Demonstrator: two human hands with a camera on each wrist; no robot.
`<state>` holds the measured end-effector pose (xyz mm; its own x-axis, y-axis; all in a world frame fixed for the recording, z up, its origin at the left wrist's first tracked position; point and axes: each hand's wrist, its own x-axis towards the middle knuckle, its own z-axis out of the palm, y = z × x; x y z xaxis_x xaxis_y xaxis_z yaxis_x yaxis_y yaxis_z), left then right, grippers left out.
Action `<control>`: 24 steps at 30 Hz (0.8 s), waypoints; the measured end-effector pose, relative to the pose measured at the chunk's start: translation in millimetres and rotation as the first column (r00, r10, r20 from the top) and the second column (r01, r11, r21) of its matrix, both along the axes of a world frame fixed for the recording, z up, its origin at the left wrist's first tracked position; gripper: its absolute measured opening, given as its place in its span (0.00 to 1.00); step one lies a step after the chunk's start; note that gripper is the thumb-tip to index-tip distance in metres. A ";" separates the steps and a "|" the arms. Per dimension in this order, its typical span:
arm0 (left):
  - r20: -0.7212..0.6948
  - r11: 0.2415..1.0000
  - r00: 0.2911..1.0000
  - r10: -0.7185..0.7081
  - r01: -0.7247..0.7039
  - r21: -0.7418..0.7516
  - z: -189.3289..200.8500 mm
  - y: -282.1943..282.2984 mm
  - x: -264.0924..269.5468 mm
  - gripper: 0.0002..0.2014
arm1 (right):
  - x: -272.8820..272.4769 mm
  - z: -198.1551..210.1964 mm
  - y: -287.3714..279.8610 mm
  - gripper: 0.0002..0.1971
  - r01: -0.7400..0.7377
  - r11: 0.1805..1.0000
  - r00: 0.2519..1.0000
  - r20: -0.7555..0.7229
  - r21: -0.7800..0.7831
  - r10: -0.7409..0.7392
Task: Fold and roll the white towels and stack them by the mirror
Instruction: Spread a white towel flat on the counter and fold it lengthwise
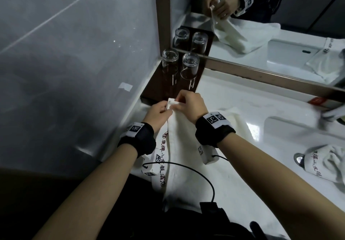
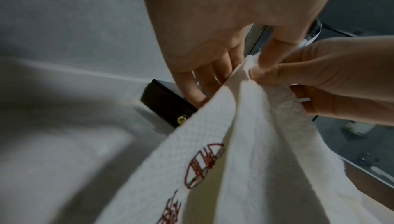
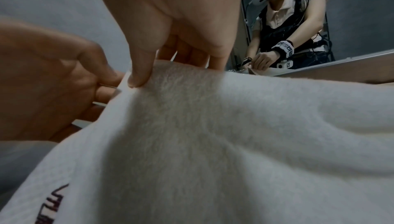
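A white towel [image 1: 183, 166] with red embroidered characters hangs from both hands over the counter's front edge. My left hand [image 1: 167, 108] and right hand [image 1: 178, 103] pinch its top corner together, just in front of the dark tray. In the left wrist view my left hand [image 2: 234, 74] has its thumb on the towel [image 2: 251, 160] corner and its fingers behind the cloth. From the right wrist, my right hand [image 3: 177, 69] presses its thumb on the fluffy towel [image 3: 213, 143] edge. A second towel [image 1: 325, 164] lies crumpled at the right.
Two upturned glasses [image 1: 188, 67] stand on a dark tray [image 1: 158, 88] in the left corner, under the mirror [image 1: 261, 15]. A sink basin [image 1: 291, 127] is sunk in the white counter [image 1: 233, 97], with a chrome fitting [image 1: 298, 158] beside the crumpled towel. A grey wall [image 1: 74, 71] closes the left.
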<state>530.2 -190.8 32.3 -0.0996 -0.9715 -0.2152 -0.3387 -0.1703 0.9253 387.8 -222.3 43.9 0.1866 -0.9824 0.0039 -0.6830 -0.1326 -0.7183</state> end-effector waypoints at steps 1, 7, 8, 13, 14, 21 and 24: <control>0.016 1.000 1.000 -0.021 0.021 -0.005 0.0 -0.3 -0.3 0.05 | -0.5 -0.1 -0.3 0.12 0.002 1.000 1.000 0.004 0.005 -0.002; 0.090 0.997 0.995 0.045 -0.039 -0.067 -3.2 -5.0 2.6 0.10 | -24.0 -11.9 1.2 0.09 -0.081 0.996 0.996 0.042 0.027 0.080; 0.104 0.996 0.992 0.072 -0.066 -0.061 -4.2 -7.5 5.6 0.11 | -33.1 -16.9 0.9 0.09 -0.079 0.996 0.995 -0.056 0.035 0.081; 0.250 0.978 0.947 0.200 -0.178 -0.108 -7.8 -21.3 17.2 0.12 | -82.7 -39.6 3.0 0.08 0.087 0.996 0.867 -0.492 -0.013 -0.082; 0.257 0.974 0.941 0.220 -0.196 -0.114 -8.0 -23.0 17.5 0.11 | -92.9 -42.4 3.7 0.07 0.117 0.992 0.844 -0.522 -0.035 -0.118; 0.342 0.961 0.898 0.276 -0.257 -0.100 -15.3 -30.8 11.5 0.11 | -150.8 -55.9 -1.4 0.09 0.369 0.929 0.842 -0.415 -0.020 -0.343; 0.379 0.954 0.877 0.295 -0.296 -0.058 -19.3 -36.7 10.8 0.17 | -151.9 -52.8 -1.7 0.14 0.483 0.876 0.876 -0.031 0.010 -0.482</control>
<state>541.1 -227.5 13.0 0.2814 -0.9425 -0.1803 -0.5971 -0.3191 0.7360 236.0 -224.0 -8.8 -0.3106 -0.9505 -0.0122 -0.6781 0.2305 -0.6979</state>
